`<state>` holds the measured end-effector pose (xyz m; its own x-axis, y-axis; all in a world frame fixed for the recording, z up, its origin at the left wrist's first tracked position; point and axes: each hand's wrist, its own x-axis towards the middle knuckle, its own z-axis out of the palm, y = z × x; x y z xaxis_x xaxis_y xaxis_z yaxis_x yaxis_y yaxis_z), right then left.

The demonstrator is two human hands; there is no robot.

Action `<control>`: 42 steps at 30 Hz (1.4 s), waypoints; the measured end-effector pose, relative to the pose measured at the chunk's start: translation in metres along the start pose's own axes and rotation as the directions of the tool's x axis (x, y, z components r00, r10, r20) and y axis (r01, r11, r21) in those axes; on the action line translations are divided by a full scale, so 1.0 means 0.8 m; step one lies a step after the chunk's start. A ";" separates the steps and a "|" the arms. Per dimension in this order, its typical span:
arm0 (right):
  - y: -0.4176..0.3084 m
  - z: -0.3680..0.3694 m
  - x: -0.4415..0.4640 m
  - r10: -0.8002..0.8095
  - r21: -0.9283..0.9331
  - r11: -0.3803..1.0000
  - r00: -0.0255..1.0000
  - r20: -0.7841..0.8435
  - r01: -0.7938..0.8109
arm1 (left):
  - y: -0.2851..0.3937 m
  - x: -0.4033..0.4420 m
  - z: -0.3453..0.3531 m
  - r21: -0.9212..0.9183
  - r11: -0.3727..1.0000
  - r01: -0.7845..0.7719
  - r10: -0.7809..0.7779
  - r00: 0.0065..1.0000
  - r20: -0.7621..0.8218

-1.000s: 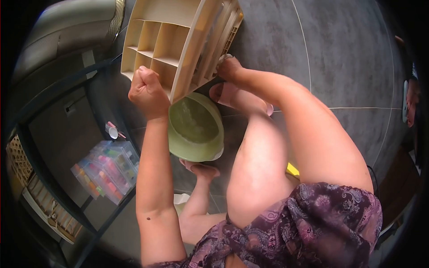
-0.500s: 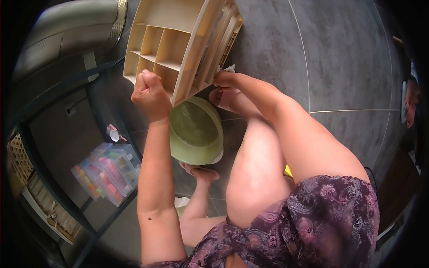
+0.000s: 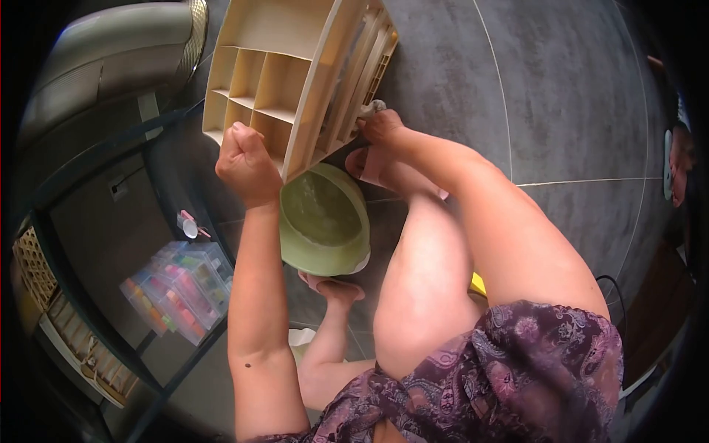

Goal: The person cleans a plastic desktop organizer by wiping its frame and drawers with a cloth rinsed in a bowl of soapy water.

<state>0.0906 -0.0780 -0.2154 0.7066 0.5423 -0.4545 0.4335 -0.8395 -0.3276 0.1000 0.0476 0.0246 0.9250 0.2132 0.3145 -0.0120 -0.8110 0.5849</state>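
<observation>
A cream plastic storage organizer (image 3: pixel 281 29) with several square compartments is tilted above the floor at the top of the view. My left hand (image 3: pixel 248 164) is closed around its near left edge, by the lower compartments. At its right side, against the slatted lower part, my right hand (image 3: pixel 382 127) is closed on a crumpled whitish cloth (image 3: pixel 373 108); most of the cloth is hidden by the fingers. Below the organizer's near corner stands a green basin (image 3: pixel 325 255) with water in it, between my feet.
A dark metal rack (image 3: pixel 159 354) stands at the left, with a clear plastic box (image 3: pixel 181 284) of colourful items on it. A silvery rounded object (image 3: pixel 125 59) lies at upper left. Grey floor tiles (image 3: pixel 576 111) spread to the right. Something yellow (image 3: pixel 478 284) shows beside my leg.
My right hand has shifted slightly right and up along the organizer's side with the cloth. My left hand keeps its grip, and the organizer has barely moved.
</observation>
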 end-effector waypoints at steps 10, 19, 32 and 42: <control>-0.025 -0.011 -0.025 0.078 0.507 0.853 0.991 0.104 -0.120 | -0.001 0.001 0.002 0.012 1.000 -0.010 0.010 1.000 -0.006; -0.023 0.049 0.028 0.123 0.699 0.712 0.992 -0.029 -0.067 | -0.004 0.003 -0.001 0.041 0.999 -0.019 0.018 1.000 0.012; 0.091 -0.031 -0.078 0.340 0.959 -0.243 0.913 0.224 -0.145 | -0.003 0.002 0.000 0.005 1.000 -0.006 0.006 1.000 0.007; 0.033 -0.040 -0.024 0.282 0.596 0.787 0.952 -0.121 -0.158 | -0.004 0.002 -0.001 0.005 1.000 0.001 -0.001 1.000 0.012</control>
<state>0.1064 -0.1114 -0.1893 0.8626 0.2747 -0.4248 -0.1038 -0.7258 -0.6801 0.1010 0.0505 0.0238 0.9296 0.2075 0.3047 -0.0090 -0.8136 0.5814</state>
